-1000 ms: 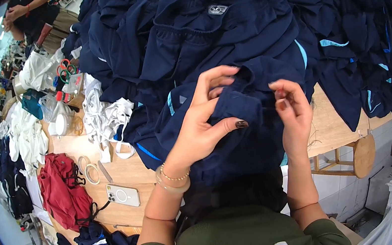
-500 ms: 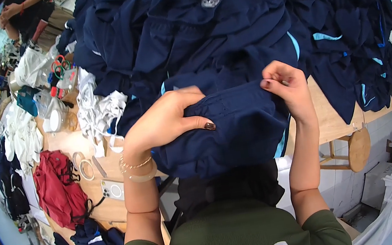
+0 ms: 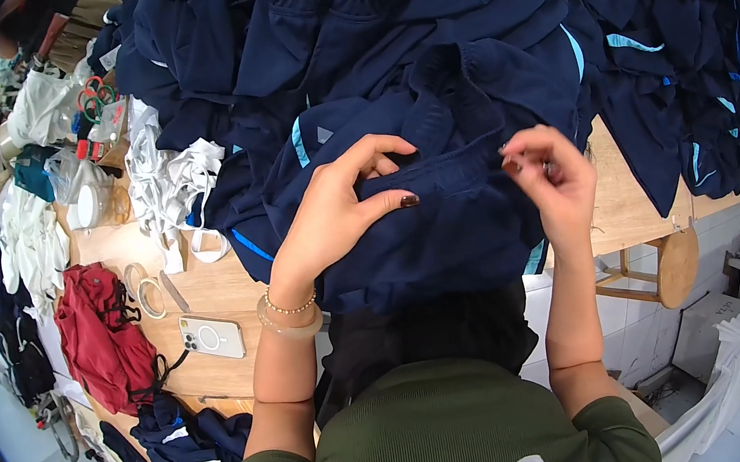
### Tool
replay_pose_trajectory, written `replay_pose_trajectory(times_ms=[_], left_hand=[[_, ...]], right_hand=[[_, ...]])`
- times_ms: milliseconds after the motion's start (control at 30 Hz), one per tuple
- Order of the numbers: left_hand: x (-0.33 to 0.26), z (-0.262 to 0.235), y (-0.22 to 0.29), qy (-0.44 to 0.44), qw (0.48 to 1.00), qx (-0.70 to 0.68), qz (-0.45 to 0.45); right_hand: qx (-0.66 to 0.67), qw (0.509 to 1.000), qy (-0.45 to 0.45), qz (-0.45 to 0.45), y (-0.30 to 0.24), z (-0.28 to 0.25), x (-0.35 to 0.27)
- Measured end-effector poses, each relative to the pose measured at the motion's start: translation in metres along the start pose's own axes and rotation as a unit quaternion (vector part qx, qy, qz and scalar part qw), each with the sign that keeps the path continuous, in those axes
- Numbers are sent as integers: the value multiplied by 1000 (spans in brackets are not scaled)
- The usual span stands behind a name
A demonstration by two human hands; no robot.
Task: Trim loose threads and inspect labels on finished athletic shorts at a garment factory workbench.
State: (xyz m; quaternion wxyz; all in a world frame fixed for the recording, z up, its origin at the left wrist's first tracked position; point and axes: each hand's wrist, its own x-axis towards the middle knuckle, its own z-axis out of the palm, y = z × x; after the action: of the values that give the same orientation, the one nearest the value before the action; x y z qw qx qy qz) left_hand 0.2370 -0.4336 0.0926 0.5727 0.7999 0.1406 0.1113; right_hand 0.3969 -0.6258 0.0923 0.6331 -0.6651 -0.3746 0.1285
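Note:
Across my lap and the table edge lie navy trousers (image 3: 429,246) with a gathered elastic waistband and light blue side strips. The waistband faces up and gapes in a loop. My left hand (image 3: 340,205) has its thumb on the near side of the band and its fingers curled over the edge, gripping the cloth. At the band's right end, my right hand (image 3: 557,181) pinches thumb and forefinger together close to the fabric. What sits between those fingertips is too small to make out.
Heaped navy garments (image 3: 268,47) cover the far table. To the left are white straps (image 3: 157,181), red-handled scissors (image 3: 94,99), tape rolls (image 3: 151,298), a phone (image 3: 212,336) and a red bag (image 3: 101,335). A wooden stool (image 3: 675,268) stands at the right, below the table.
The waistband has opened out and lies farther back, where it was bunched before. My left hand has shifted right, and my right hand has dropped slightly, still pinched.

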Motion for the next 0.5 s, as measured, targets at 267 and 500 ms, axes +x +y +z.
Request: replay_pose_trajectory(times_ms=[267,500], left_hand=[[21,8,-1,11,997,-83,-4],[20,9,-2,10,999,-32,-16]], right_hand=[[-132,988,-72,-34,5,15,1],[55,998,2,14,1,1,8]])
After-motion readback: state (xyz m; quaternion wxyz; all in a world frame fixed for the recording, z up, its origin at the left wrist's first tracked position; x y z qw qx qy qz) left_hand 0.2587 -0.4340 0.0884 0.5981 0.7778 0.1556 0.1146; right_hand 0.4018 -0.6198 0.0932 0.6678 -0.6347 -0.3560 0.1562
